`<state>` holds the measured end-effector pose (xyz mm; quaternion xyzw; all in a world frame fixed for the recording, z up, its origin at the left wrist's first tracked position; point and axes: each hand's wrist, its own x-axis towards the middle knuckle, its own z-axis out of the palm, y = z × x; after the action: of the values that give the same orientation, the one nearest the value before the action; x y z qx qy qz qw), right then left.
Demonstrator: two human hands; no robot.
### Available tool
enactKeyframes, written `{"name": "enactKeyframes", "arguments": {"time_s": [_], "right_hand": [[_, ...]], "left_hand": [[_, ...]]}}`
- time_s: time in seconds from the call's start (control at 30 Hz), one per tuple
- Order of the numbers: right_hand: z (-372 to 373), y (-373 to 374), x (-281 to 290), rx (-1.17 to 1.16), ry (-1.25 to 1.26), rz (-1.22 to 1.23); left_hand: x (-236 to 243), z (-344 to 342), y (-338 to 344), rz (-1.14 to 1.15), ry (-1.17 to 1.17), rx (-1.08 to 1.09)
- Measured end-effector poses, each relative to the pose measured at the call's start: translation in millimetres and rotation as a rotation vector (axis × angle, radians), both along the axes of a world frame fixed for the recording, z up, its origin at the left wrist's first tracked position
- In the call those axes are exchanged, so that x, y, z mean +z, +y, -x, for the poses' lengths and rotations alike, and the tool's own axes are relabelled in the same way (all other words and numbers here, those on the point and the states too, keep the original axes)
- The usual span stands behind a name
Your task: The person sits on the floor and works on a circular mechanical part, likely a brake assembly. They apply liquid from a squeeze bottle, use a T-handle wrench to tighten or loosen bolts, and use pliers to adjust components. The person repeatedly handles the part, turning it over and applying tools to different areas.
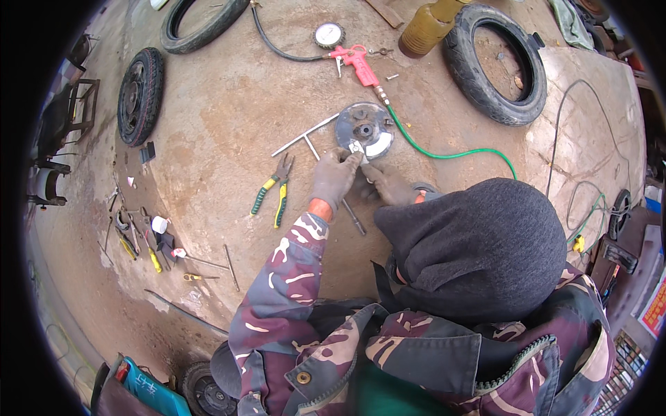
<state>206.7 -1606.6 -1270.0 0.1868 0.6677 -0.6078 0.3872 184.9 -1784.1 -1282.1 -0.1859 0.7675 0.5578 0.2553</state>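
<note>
A round metal brake plate with a central hub hole lies on the ground in front of me. At its near edge my gloved left hand pinches a small silver metal piece. My gloved right hand is beside it, with fingertips closed together near the same edge; what they grip is too small to make out. A T-handle wrench lies on the ground, its shaft passing beneath my left hand. To the left of that hand are pliers with green and yellow handles, jaws pointing away from me.
Beyond the plate are a red air gun with a gauge and a green hose. Tyres and a wheel stand or lie around. Loose tools lie left. Rounded dark grey cloth hides my right forearm.
</note>
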Motion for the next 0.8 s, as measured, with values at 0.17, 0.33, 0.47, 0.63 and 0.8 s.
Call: {"name": "enactKeyframes", "arguments": {"time_s": [0.17, 0.33, 0.47, 0.63, 0.8], "right_hand": [[-1, 5, -8, 0.006, 0.149, -0.037], [0, 10, -3, 0.141, 0.134, -0.211], [6, 10, -3, -0.030, -0.018, -0.033], [10, 10, 8, -0.220, -0.199, 0.194], [11, 8, 22, -0.364, -0.331, 0.376]], "left_hand": [[3, 0, 0, 0.009, 0.024, -0.017], [3, 0, 1, -0.011, 0.037, -0.004], [2, 1, 1, 0.023, 0.007, -0.030], [-4, 1, 1, -0.003, 0.050, -0.038], [-20, 5, -6, -0.219, 0.034, -0.039]]}}
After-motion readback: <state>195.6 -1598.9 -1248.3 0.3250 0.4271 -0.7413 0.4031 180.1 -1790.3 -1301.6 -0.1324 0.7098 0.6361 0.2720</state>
